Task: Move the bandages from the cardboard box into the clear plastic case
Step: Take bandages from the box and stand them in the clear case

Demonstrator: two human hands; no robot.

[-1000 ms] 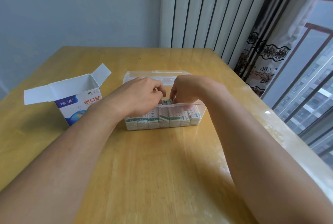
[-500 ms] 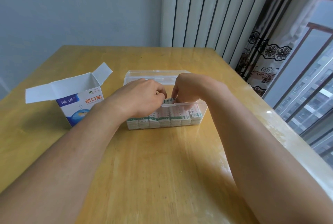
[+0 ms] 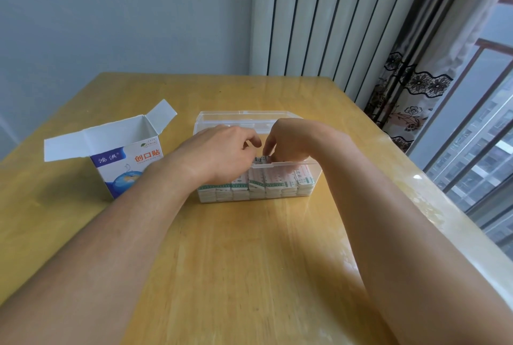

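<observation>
The clear plastic case (image 3: 312, 178) stands mid-table with its lid (image 3: 244, 119) folded open behind it. Rows of white and green bandages (image 3: 255, 187) fill it upright. Both hands reach into the case from above. My left hand (image 3: 222, 150) and my right hand (image 3: 288, 142) pinch the same small bundle of bandages (image 3: 262, 160) that sticks up at the case's front rim. The fingertips are partly hidden inside the case. The white and blue cardboard box (image 3: 122, 150) stands open to the left of the case, its flaps up; its inside looks white, with no bandages showing.
The wooden table (image 3: 249, 261) has a glossy top. Its right edge runs close to a window with a lace curtain (image 3: 410, 89). A white ribbed radiator (image 3: 319, 17) stands behind the table's far edge.
Both hands stay on the bandage bundle at the case's front rim. The fingers have shifted slightly, and the bundle sits a little lower in the case.
</observation>
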